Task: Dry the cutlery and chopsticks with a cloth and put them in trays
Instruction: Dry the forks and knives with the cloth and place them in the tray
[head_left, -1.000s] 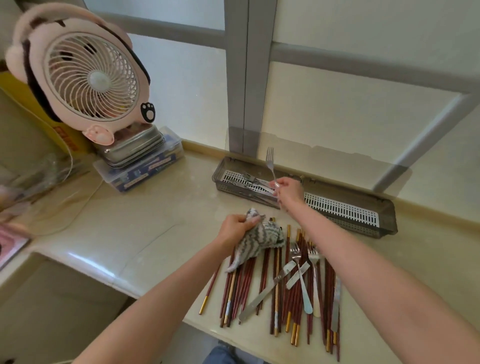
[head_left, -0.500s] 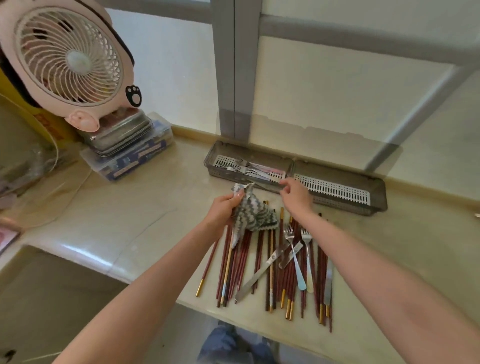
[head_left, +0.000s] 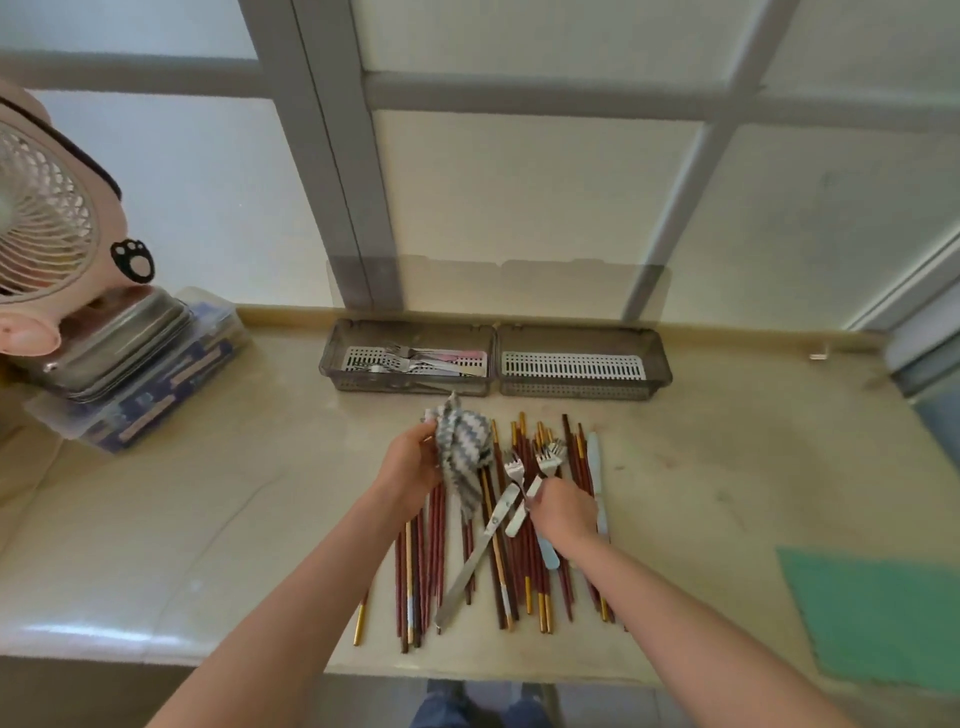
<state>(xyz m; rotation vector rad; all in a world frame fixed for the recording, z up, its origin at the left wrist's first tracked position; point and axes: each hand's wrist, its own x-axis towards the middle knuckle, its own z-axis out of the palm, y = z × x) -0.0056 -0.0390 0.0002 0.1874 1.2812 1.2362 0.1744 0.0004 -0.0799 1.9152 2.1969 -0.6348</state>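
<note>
So: chopsticks (head_left: 423, 571), red-brown with gold tips, lie in a loose pile on the counter (head_left: 249, 499), roughly parallel and pointing toward the window (head_left: 519, 197). Two forks lie on the pile. The right hand (head_left: 565, 512) is down on the pile, fingers curled, thumb and fingertips pinching the neck of one fork (head_left: 550, 453); a pale blue handle sticks out below the hand. Cannot tell if that fork is lifted. The second fork (head_left: 513, 463) lies just beside it to the left. A steel knife (head_left: 470, 566) lies diagonally across the chopsticks, and a blue-handled knife (head_left: 596, 467) sits at the pile's right edge.

The left hand (head_left: 410, 467) grips a bunched grey-white zigzag cloth (head_left: 462, 447), held just above the pile's far left end, with a tail hanging down onto the chopsticks.

Two grey trays stand side by side against the window ledge, beyond the pile. The left tray (head_left: 405, 385) holds several forks (head_left: 415, 358); the right tray (head_left: 582, 388) shows a white slotted insert.

Far left, a pink fan (head_left: 47, 223) stands on stacked metal tins (head_left: 119, 338), which sit on a clear plastic box (head_left: 156, 400). A green mat (head_left: 883, 618) lies near the right edge of the counter.
</note>
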